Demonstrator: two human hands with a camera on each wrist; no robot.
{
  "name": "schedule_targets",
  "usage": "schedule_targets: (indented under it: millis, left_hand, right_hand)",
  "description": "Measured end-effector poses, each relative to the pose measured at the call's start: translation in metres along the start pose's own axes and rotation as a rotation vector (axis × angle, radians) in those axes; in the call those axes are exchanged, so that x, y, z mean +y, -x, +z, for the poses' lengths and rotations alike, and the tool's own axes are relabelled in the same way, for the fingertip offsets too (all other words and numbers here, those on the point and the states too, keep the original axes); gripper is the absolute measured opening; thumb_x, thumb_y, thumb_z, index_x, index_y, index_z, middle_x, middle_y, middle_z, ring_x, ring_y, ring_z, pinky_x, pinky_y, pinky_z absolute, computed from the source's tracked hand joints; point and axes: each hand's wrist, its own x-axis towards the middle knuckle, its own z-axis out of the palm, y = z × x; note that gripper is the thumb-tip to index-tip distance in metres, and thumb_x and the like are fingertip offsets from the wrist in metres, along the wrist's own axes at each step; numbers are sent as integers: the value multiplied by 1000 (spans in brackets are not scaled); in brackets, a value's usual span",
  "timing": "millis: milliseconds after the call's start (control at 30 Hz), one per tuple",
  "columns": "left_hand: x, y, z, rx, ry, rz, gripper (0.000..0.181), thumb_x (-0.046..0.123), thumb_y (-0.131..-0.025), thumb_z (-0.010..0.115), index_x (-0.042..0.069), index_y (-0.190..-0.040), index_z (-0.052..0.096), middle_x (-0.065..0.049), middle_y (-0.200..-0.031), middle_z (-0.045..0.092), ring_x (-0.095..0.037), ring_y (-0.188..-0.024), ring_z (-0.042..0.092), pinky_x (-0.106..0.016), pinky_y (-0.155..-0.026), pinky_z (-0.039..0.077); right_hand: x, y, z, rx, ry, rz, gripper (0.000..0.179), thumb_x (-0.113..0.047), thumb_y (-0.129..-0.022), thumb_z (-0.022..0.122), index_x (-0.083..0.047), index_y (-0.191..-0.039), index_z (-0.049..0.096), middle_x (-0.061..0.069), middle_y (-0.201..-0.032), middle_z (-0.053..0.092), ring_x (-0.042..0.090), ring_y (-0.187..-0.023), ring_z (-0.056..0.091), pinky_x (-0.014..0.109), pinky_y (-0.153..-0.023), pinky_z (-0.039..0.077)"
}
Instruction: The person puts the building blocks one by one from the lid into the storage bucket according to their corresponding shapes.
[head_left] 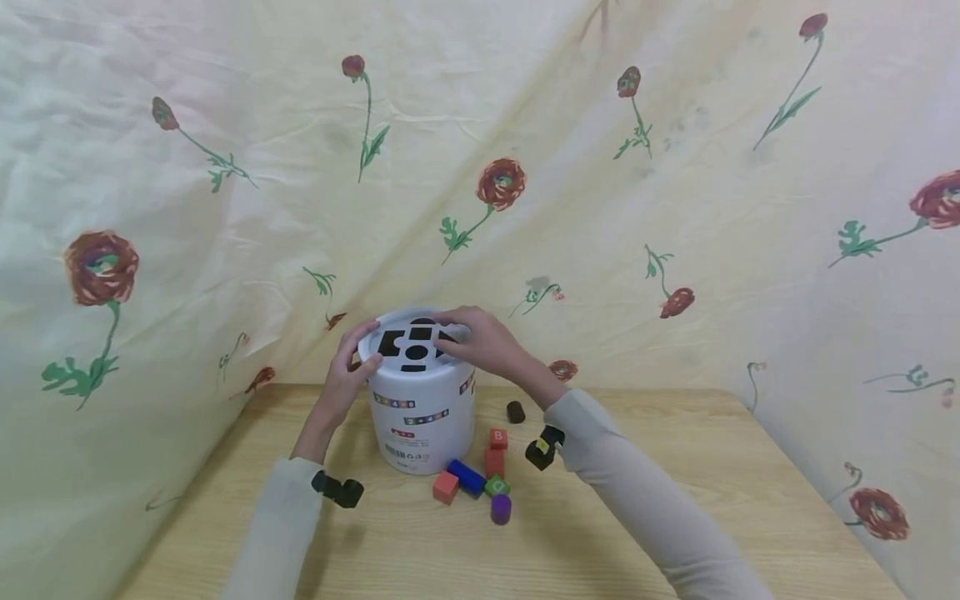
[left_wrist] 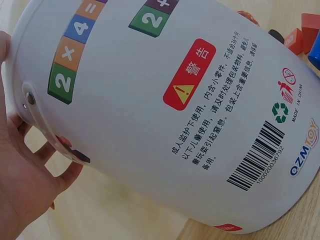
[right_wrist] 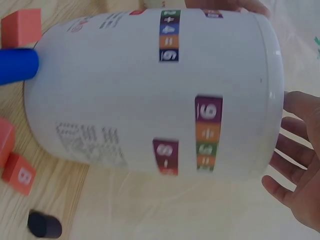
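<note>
A white bucket (head_left: pixel 420 417) with printed sums stands upright on the table, its white shape-sorter lid (head_left: pixel 401 363) on top with several dark cut-out holes. My left hand (head_left: pixel 347 375) grips the upper left side, thumb on the rim; in the left wrist view its fingers (left_wrist: pixel 67 175) spread below the rim, beside the pale handle (left_wrist: pixel 50 127). At the right of the lid, my right hand (head_left: pixel 487 340) holds the edge, with the thumb over the top. In the right wrist view its fingers (right_wrist: pixel 290 165) curl at the rim.
In front of the bucket lie a red-orange cube (head_left: pixel 446 487), a blue cylinder (head_left: pixel 467 478), a red block (head_left: pixel 494 462), a red letter cube (head_left: pixel 498 438), a green block (head_left: pixel 497 487) and a purple piece (head_left: pixel 501 508). A black piece (head_left: pixel 515 412) lies right. Flowered cloth (head_left: pixel 420 208) hangs behind.
</note>
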Motion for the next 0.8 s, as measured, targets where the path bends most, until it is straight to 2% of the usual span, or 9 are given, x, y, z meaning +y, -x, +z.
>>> schedule_targets:
  millis: [167, 400, 667, 800]
  left_hand:
    - [-2, -1, 0, 2, -12, 0, 60, 24, -100, 55, 19, -157, 38, -5, -168, 19, -32, -150, 22, -61, -118, 29]
    - [-4, -1, 0, 6, -9, 10, 59, 22, -100, 53, 18, -157, 38, -5, -168, 19, -32, -149, 24, -60, -117, 29]
    - [-3, 0, 0, 8, -7, 8, 60, 23, -99, 53, 18, -157, 38, -5, -168, 19, -32, -150, 23, -61, -117, 28]
    - [-2, 1, 1, 8, -6, 3, 61, 25, -99, 54, 17, -157, 37, -5, -168, 19, -32, -152, 21, -63, -118, 26]
  right_hand:
    - [23, 16, -8, 47, -48, 19, 47, -30, -95, 71, -10, -137, 63, 9, -141, 63, 29, -136, 54, 51, -114, 43]
    - [55, 38, -12, 111, -102, 57, 43, -29, -97, 68, -8, -135, 64, 12, -137, 66, 31, -129, 58, 56, -109, 46]
    - [93, 61, -3, 69, -134, 152, 45, -26, -98, 67, -2, -136, 62, 17, -137, 65, 36, -129, 58, 58, -107, 47]
    - [109, 70, 6, 55, -115, 194, 44, -26, -97, 67, -2, -134, 63, 17, -135, 66, 36, -127, 59, 57, -106, 48]
